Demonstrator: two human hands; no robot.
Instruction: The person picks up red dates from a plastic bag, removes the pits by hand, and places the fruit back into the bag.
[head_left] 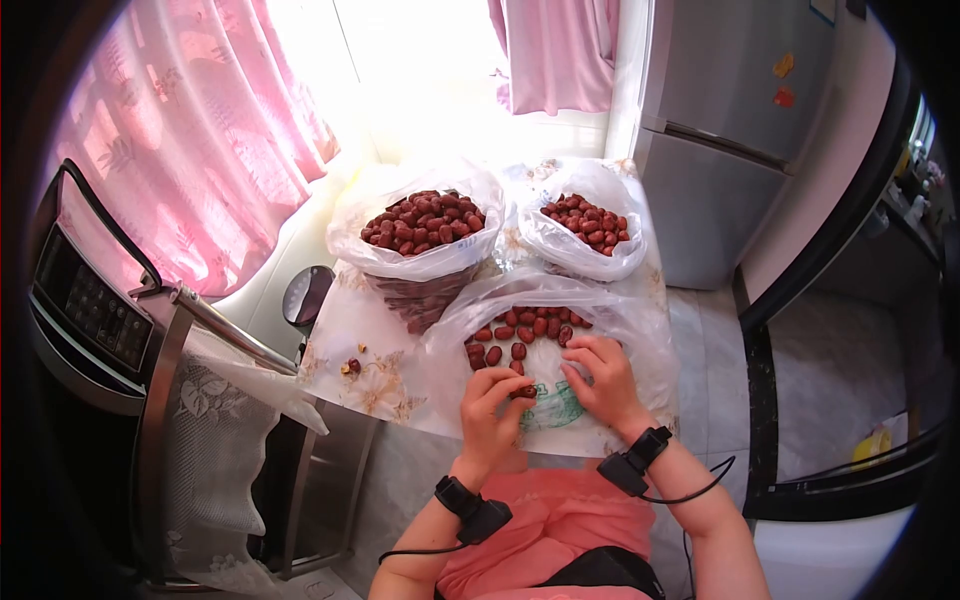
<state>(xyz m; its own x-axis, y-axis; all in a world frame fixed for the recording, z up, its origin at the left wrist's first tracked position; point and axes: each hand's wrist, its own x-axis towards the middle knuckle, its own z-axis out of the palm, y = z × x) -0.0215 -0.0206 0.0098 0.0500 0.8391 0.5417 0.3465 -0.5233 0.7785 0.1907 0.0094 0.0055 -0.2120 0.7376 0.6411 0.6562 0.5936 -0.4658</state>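
My left hand [490, 415] pinches one dried red date [523, 392] between thumb and fingertips, above the near part of an opened clear plastic bag [450, 345]. My right hand [608, 385] is over the bag's right side, its fingers bent and the thumb apart from them, with nothing visible between them. Its fingertips are close to a cluster of loose red dates [540, 326] lying in the bag. A few more dates lie nearer my left hand. Green print [553, 405] shows on the plastic between my hands.
Behind are a tall bag heaped with dates [425, 222] and a smaller bag of dates [590, 222]. Date scraps [351, 367] lie on the flowered tablecloth [375, 390] at left. A grey refrigerator [715, 190] stands at right, a black appliance [90, 300] at left.
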